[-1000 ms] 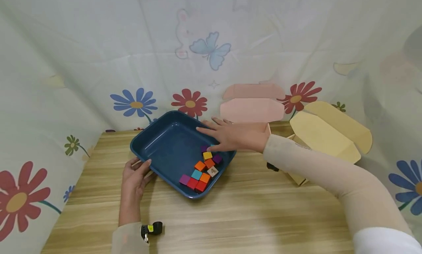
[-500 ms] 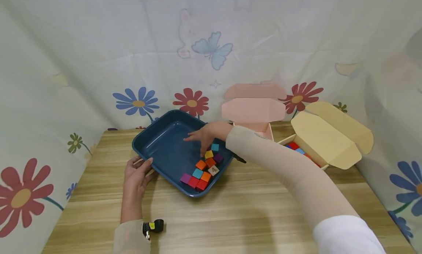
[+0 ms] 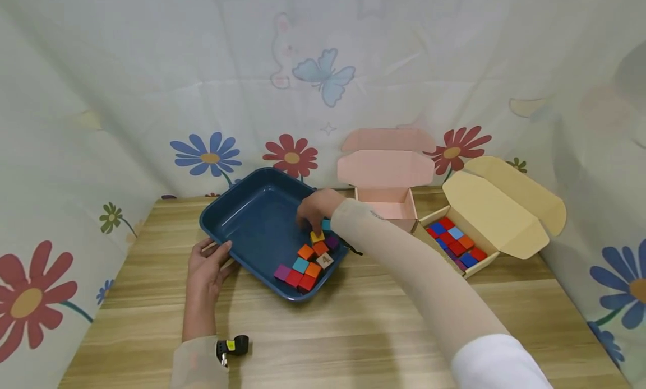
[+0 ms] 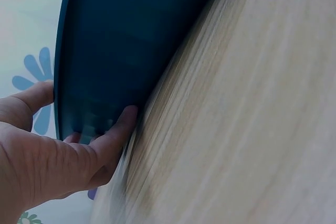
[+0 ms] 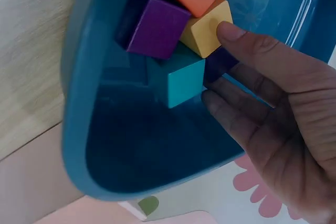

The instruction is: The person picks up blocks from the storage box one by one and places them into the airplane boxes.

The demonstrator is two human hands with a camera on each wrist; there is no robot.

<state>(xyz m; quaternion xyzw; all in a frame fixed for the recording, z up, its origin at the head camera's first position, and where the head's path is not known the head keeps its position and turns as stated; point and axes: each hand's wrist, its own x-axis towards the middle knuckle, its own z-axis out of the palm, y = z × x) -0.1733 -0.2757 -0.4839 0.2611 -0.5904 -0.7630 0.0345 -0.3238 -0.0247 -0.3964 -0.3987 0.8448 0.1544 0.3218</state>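
Note:
A dark blue tray [image 3: 252, 226] stands at an angle on the wooden table, with several coloured cubes along its right side. My left hand [image 3: 206, 277] grips the tray's near left edge, thumb at the rim and fingers lower on the outer wall. Inside the tray, my right hand [image 3: 318, 207] reaches down among the cubes, its thumb at a yellow cube [image 5: 207, 29]. Its other fingers lie beside a dark purple cube [image 5: 220, 64] and a teal cube [image 5: 184, 80], with a gap to the thumb. A cube marked 4 [image 3: 324, 260] lies by the right wall.
An open pink box [image 3: 386, 204] stands behind the right forearm, its lid raised against the floral cloth [image 3: 323, 41]. Right of it, an open yellow box [image 3: 504, 221] holds several red, blue and orange cubes. The wooden table [image 3: 353, 333] extends in front of the tray.
The right hand has moved from over the tray's right rim into the tray and down to the cubes. Its forearm has uncovered the yellow box's cubes. The left hand stays on the tray.

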